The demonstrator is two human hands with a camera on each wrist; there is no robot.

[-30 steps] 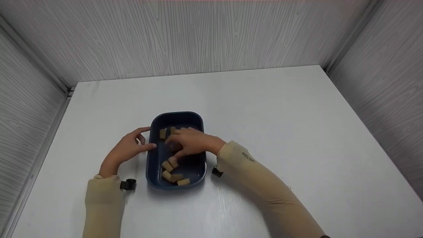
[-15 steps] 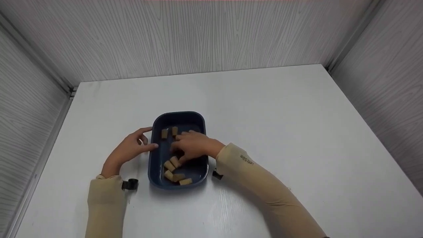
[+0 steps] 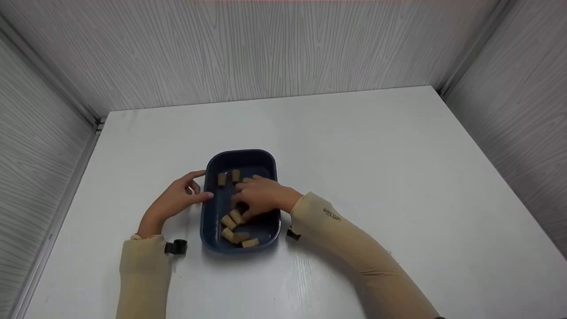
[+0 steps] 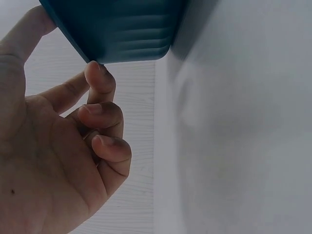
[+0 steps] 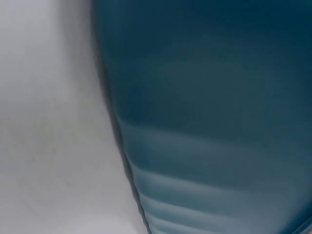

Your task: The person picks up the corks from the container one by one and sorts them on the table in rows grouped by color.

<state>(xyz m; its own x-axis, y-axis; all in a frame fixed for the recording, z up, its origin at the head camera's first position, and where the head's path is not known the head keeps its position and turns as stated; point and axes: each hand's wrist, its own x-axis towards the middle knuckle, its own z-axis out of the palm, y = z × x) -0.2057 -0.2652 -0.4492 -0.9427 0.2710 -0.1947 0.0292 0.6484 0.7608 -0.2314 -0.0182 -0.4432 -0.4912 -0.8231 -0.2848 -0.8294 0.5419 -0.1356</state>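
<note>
A deep blue rectangular container point(image 3: 215, 241) with rounded corners stands on the white table, several tapered cork stoppers point(image 3: 228, 221) lying inside it. My left hand point(image 3: 170, 199) holds its left side, thumb over the rim and index finger reaching along the outside. In the left wrist view the other fingers curl just below the blue wall point(image 4: 131, 34). My right hand point(image 3: 261, 195) reaches over the right rim into the container, fingers bent down and thumb beside a cork. Whether a cork is in its grasp I cannot tell, as the palm hides it.
Two corks point(image 3: 222, 179) lie near the container's far end, the others near its front. White table surface point(image 3: 354, 155) surrounds the container. Grey wood-grain panels point(image 3: 274, 48) close off the back and both sides. The right wrist view shows the container's ribbed outer wall point(image 5: 195, 156).
My right hand has drawn slightly right inside the container, so a far cork shows more fully. My left hand keeps its place at the rim. The head view has shifted slightly.
</note>
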